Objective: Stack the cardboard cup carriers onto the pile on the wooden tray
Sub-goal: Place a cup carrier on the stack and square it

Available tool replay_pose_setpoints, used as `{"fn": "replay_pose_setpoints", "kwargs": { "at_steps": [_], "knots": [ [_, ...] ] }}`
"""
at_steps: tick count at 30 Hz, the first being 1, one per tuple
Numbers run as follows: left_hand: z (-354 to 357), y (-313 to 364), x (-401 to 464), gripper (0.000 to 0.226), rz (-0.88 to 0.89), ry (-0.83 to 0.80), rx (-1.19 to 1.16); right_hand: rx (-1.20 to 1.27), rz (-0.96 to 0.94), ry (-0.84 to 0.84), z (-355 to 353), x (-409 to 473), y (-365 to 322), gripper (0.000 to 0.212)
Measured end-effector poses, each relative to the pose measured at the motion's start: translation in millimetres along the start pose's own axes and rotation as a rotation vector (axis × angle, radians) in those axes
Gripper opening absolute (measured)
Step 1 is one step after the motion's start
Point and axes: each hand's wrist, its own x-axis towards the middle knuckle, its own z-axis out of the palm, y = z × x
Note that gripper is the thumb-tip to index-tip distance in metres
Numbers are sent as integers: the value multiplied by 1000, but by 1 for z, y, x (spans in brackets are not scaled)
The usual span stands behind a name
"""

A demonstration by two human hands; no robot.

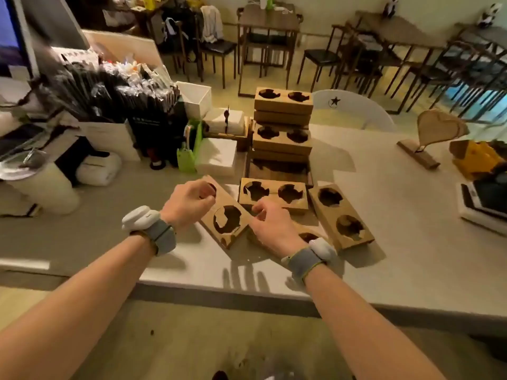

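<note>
A pile of brown cardboard cup carriers (282,127) stands on the far part of the wooden tray (277,171), whose near part is bare. Loose two-hole carriers lie on the counter in front of it: a slanted one on the left (227,219), one in the middle (274,193), one on the right (340,215), and one mostly hidden under my right wrist (307,237). My left hand (189,201) grips the far end of the slanted carrier, thumb at its hole. My right hand (270,223) pinches that carrier's right corner.
Bundles of black straws (109,89), white boxes (216,157) and a green holder (189,149) crowd the left of the tray. A wooden heart stand (436,130) and a tablet (485,198) sit at the right. The counter's front edge (247,294) runs below my wrists.
</note>
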Motion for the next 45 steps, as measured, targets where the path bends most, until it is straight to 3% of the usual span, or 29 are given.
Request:
{"fn": "replay_pose_setpoints", "kwargs": {
  "at_steps": [5,12,16,20,27,33,38,42,45],
  "knots": [
    [15,-29,24,43,-150,63,94,-34,77,-38,23,8,31,8],
    [26,-53,66,67,-320,69,264,123,125,-166,37,19,47,10],
    [25,-66,74,59,-345,35,197,216,107,-185,44,19,45,5],
    [24,-72,69,44,-354,112,104,254,124,-161,43,21,37,9],
    [-1,-67,77,32,-317,268,-26,295,122,25,21,44,18,5],
    [-14,-28,112,28,-201,215,-164,280,126,215,-33,90,11,4],
    [0,24,161,21,-66,150,-265,278,86,358,-100,142,11,22],
    [25,55,202,17,-25,132,-313,282,92,439,-136,186,25,3],
    [44,67,227,23,-33,132,-359,259,98,468,-148,212,39,12]
  ]
}}
